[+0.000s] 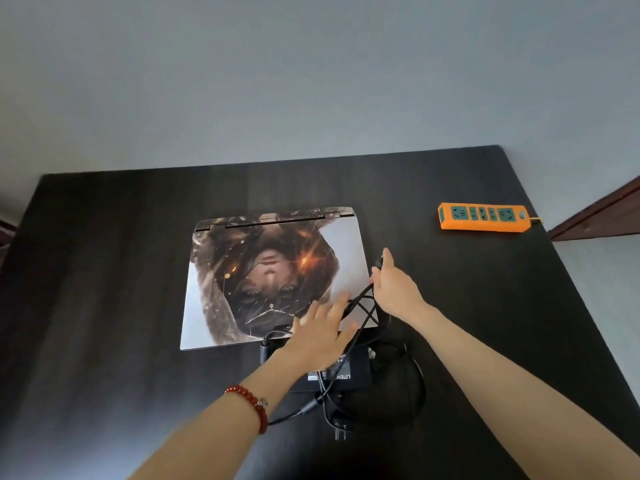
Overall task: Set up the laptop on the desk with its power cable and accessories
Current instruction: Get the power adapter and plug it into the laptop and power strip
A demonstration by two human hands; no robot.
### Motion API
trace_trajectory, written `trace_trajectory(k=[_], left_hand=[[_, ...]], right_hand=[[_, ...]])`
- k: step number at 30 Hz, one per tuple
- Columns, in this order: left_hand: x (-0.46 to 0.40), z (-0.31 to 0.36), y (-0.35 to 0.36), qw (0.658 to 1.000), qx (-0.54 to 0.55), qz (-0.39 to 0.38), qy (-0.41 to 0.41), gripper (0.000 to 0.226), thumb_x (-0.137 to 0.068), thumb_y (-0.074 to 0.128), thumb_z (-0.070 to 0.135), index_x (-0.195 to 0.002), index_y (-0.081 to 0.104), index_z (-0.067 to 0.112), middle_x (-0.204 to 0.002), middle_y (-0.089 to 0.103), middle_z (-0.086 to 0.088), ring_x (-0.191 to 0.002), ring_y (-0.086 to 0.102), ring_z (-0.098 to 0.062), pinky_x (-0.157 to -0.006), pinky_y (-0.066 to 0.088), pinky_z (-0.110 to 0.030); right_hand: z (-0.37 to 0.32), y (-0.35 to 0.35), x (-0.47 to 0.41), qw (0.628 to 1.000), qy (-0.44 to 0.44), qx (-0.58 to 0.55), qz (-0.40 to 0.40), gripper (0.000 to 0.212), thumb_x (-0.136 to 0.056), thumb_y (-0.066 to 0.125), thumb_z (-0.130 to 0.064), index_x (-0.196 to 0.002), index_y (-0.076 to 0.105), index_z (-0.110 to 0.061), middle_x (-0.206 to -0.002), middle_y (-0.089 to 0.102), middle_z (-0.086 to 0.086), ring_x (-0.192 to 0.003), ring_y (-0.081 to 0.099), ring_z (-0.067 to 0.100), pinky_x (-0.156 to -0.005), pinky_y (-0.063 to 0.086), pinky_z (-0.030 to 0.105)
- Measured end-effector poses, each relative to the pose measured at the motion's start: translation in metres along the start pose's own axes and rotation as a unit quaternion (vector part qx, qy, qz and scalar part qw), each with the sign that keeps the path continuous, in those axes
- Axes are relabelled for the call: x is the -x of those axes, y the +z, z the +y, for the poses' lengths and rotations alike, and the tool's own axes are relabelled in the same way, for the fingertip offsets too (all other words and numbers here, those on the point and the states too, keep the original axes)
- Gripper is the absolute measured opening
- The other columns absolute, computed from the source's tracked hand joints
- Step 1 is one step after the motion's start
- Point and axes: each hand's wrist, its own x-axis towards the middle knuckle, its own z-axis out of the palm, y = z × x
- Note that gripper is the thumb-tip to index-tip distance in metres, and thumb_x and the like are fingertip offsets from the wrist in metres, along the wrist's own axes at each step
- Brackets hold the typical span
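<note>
Laptop [273,275], centre frame, lies closed. Right hand [393,287] pinches the power cable [360,306]; left hand [320,329] spread flat. Power strip [483,218], upper right, unused. Early stage.

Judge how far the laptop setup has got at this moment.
Done: the closed laptop lies on the desk, with the orange power strip at the far right. In hand: the right hand holds the cable's end; the left hand rests on its loops. Left: plugging in and opening the lid.
</note>
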Motion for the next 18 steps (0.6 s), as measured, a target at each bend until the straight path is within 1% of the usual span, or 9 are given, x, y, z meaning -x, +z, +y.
trace_trajectory(k=[3, 6, 8, 9, 10, 11, 14, 16, 18], left_hand=[[-0.007, -0.016, -0.003, 0.999, -0.047, 0.016, -0.002, 0.052, -0.096, 0.013, 0.049, -0.144, -0.003, 0.039, -0.157, 0.006, -0.002, -0.143, -0.007, -0.031, -0.111, 0.002, -0.061], [-0.030, -0.030, -0.025, 0.991, -0.098, 0.083, -0.034, 0.050, -0.096, 0.011, 0.049, -0.144, 0.014, 0.036, -0.156, 0.007, -0.004, -0.143, -0.006, -0.028, -0.111, -0.001, -0.058], [-0.045, -0.039, -0.041, 0.986, -0.106, 0.122, -0.048, 0.048, -0.097, 0.014, 0.046, -0.143, 0.021, 0.033, -0.156, 0.011, -0.005, -0.143, -0.002, -0.029, -0.111, 0.001, -0.059], [-0.054, -0.045, -0.049, 0.985, -0.095, 0.133, -0.057, 0.048, -0.097, 0.016, 0.045, -0.142, 0.023, 0.030, -0.155, 0.012, -0.005, -0.143, -0.001, -0.029, -0.111, 0.002, -0.059], [-0.062, -0.051, -0.057, 0.984, -0.084, 0.139, -0.069, 0.047, -0.097, 0.018, 0.044, -0.142, 0.024, 0.028, -0.155, 0.014, -0.006, -0.143, 0.000, -0.029, -0.111, 0.003, -0.059], [-0.069, -0.057, -0.063, 0.983, -0.075, 0.145, -0.083, 0.048, -0.097, 0.020, 0.043, -0.142, 0.024, 0.027, -0.155, 0.014, -0.006, -0.143, 0.001, -0.029, -0.112, 0.003, -0.058], [-0.092, -0.080, -0.085, 0.976, -0.058, 0.173, -0.117, 0.049, -0.097, 0.027, 0.041, -0.143, 0.023, 0.024, -0.155, 0.015, -0.006, -0.143, 0.002, -0.029, -0.112, 0.006, -0.058], [-0.106, -0.095, -0.097, 0.972, -0.069, 0.185, -0.131, 0.050, -0.096, 0.031, 0.039, -0.143, 0.023, 0.022, -0.155, 0.015, -0.006, -0.143, 0.002, -0.029, -0.112, 0.008, -0.059], [-0.119, -0.105, -0.105, 0.970, -0.080, 0.185, -0.136, 0.051, -0.096, 0.033, 0.038, -0.143, 0.022, 0.021, -0.154, 0.015, -0.005, -0.142, 0.004, -0.029, -0.111, 0.009, -0.060]], right_hand=[[-0.010, 0.000, -0.017, 1.000, -0.005, 0.018, -0.023, 0.061, -0.097, 0.037, -0.017, -0.146, 0.002, -0.006, -0.098, 0.065, 0.010, -0.087, 0.062, 0.026, -0.080, 0.050, 0.041], [-0.033, -0.002, -0.034, 0.990, -0.036, -0.122, 0.055, 0.065, -0.094, 0.045, -0.008, -0.146, 0.007, -0.010, -0.102, 0.062, 0.004, -0.087, 0.062, 0.023, -0.082, 0.052, 0.039], [-0.055, -0.009, -0.049, 0.961, -0.028, -0.263, 0.085, 0.057, -0.095, 0.044, -0.006, -0.145, 0.019, -0.014, -0.092, 0.057, -0.002, -0.066, 0.059, 0.014, -0.062, 0.055, 0.025], [-0.066, -0.014, -0.060, 0.945, -0.023, -0.310, 0.099, 0.049, -0.097, 0.040, -0.009, -0.142, 0.025, -0.016, -0.086, 0.054, -0.004, -0.057, 0.054, 0.012, -0.051, 0.052, 0.021], [-0.074, -0.021, -0.072, 0.933, -0.026, -0.341, 0.115, 0.041, -0.098, 0.035, -0.012, -0.139, 0.032, -0.016, -0.080, 0.052, -0.005, -0.054, 0.050, 0.010, -0.047, 0.047, 0.021], [-0.080, -0.028, -0.083, 0.923, -0.034, -0.360, 0.133, 0.036, -0.099, 0.031, -0.013, -0.134, 0.038, -0.016, -0.077, 0.051, -0.005, -0.056, 0.048, 0.009, -0.048, 0.043, 0.022], [-0.096, -0.051, -0.123, 0.925, -0.061, -0.337, 0.167, 0.030, -0.098, 0.029, -0.016, -0.115, 0.053, -0.009, -0.077, 0.051, -0.004, -0.065, 0.045, 0.009, -0.062, 0.036, 0.023], [-0.100, -0.057, -0.151, 0.958, -0.068, -0.248, 0.124, 0.031, -0.098, 0.031, -0.017, -0.111, 0.058, -0.008, -0.091, 0.052, -0.001, -0.080, 0.047, 0.012, -0.074, 0.036, 0.025], [-0.096, -0.055, -0.176, 0.986, -0.065, -0.144, 0.054, 0.031, -0.097, 0.033, -0.018, -0.109, 0.062, -0.015, -0.105, 0.050, 0.005, -0.095, 0.049, 0.018, -0.084, 0.038, 0.032]])
